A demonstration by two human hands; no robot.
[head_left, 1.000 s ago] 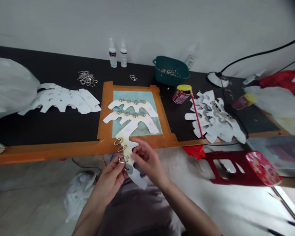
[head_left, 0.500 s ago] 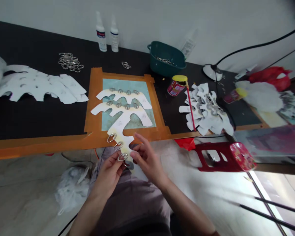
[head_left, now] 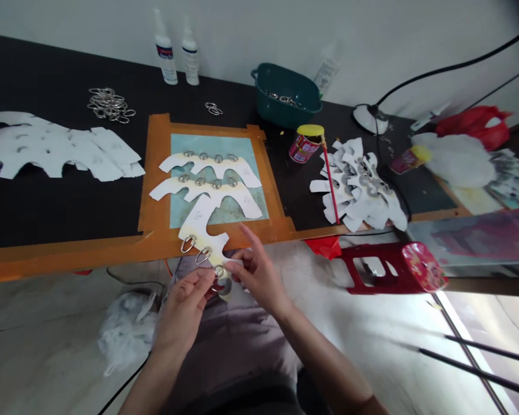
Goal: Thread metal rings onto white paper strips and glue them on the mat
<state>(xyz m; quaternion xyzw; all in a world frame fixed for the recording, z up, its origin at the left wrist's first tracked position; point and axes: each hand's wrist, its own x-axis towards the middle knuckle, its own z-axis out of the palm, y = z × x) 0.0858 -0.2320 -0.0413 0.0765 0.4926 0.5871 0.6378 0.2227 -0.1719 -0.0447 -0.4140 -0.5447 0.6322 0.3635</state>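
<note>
A white scalloped piece [head_left: 198, 219] with a yellowish strip runs from the table edge down over my lap, with several metal rings along it. My left hand [head_left: 194, 290] pinches a ring [head_left: 218, 271] near its lower end. My right hand [head_left: 251, 270] grips the piece's other edge between thumb and fingers, index finger stretched out. Two more white pieces [head_left: 248, 173] [head_left: 251, 206], each with several rings, lie on a light blue sheet [head_left: 237, 144] framed in brown tape.
White pieces [head_left: 60, 147] are stacked at left, others [head_left: 363, 202] at right. Behind are loose rings [head_left: 110, 105], two bottles [head_left: 166, 57] [head_left: 191, 60] and a green basket [head_left: 285, 112]. A red-yellow can [head_left: 305, 145] has a red stick [head_left: 331, 184] beside it. A red stool [head_left: 372, 268] stands right.
The view has shifted slightly, moving the table items left and up. My left fingers have come closer to the lowest visible ring, which sits nearer my right thumb.
</note>
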